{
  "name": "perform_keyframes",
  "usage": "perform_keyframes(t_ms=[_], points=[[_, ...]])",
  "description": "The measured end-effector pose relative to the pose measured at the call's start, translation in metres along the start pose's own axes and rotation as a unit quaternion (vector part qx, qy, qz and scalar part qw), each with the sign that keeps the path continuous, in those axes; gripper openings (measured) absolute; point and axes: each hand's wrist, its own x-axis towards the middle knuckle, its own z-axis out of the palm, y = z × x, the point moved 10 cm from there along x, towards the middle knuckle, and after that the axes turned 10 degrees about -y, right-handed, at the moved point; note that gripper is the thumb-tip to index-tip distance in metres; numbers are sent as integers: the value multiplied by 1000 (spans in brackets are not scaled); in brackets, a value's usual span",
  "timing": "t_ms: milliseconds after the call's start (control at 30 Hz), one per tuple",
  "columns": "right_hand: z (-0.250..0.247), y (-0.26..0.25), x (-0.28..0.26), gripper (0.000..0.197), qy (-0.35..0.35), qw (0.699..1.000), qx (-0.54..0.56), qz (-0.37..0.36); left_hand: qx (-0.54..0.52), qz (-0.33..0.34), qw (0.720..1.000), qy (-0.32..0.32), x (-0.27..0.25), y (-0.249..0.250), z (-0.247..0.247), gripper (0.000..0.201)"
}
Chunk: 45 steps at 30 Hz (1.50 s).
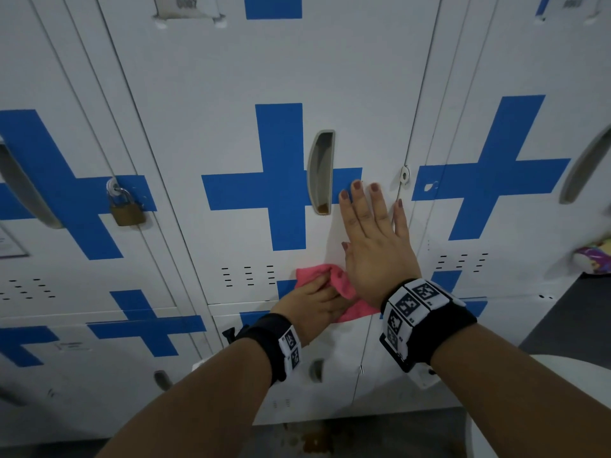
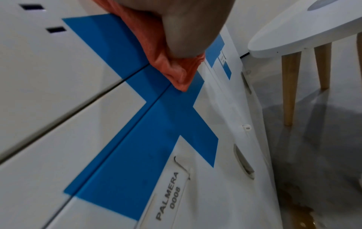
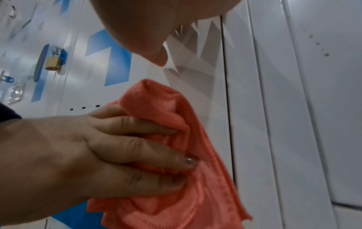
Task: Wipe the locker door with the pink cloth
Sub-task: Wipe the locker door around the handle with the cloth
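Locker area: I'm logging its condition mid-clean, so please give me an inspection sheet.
Surface: white locker door with blue cross, closed.
Job's things: pink cloth bunched against the door's lower edge.
Clutter: brass padlock on the neighbouring locker; colourful object at right.
Grippers: left hand grips the cloth; right hand flat on the door.
Cables: nothing seen.
Surroundings: white stool; brown stain on the floor.
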Motion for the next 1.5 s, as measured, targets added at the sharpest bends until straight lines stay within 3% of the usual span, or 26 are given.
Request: perform_keyframes(t_ms=[200, 600, 733, 867, 1100, 1167, 1233, 1400, 1433, 1500], points=[[0, -1, 0, 81, 3, 1000, -7, -1, -15, -7, 998, -55, -13, -12, 14, 80], [-1, 0, 0, 76, 1, 1000, -12, 4, -61, -30, 997, -33, -57, -28, 53, 85], [-1, -1, 0, 77, 1, 1000, -13, 5, -82, -41, 996, 4, -71, -33, 59, 97], [-1, 0, -1, 77, -1, 1000, -13, 6, -87, -43, 992, 80, -83, -36, 62, 106], [-1, 0, 0, 77, -11, 1000, -19, 10, -113, -108, 975, 158, -108, -62, 63, 55], [-1, 0, 0, 77, -14, 1000, -18, 11, -141, -145, 957, 206, -116, -73, 49, 33], [-1, 0, 0, 77, -16, 1000, -14, 10, -185, -213, 924, 259, -127, -89, 29, 29], [-2, -1, -1, 77, -14, 1000, -8, 7, -274, -388, 786, 395, -164, -133, -26, 39], [-1, -1, -1, 77, -15, 1000, -7, 7, -295, -407, 768, 396, -162, -141, -29, 45], [-2, -1, 0, 77, -14, 1000, -8, 9, -344, -417, 764, 353, -143, -149, -24, 60]])
